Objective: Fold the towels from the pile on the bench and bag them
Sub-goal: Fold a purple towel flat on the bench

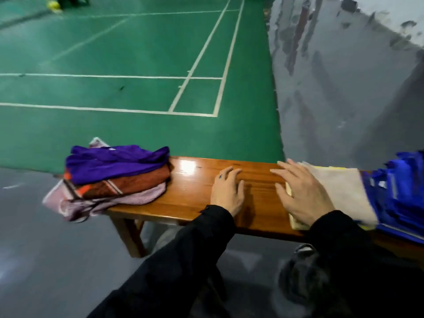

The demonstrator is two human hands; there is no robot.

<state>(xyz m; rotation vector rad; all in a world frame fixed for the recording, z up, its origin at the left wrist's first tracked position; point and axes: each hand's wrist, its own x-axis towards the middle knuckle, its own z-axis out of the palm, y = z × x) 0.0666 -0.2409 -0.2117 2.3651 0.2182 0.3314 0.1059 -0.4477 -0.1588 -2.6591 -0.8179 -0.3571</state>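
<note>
- Resting with straight fingers, the right hand [302, 193] lies flat on the left part of a folded beige towel [339, 191]; it grips nothing.
- The left hand [227, 189] lies open on the bare bench [190, 180], also holding nothing.
- The blue bag [401, 191] touches the folded towel on its right.
- The pile [112, 175], purple towel on top, waits at the left end.
- I judge one fold is finished; next comes bagging it, or reaching left for the pile.
</note>
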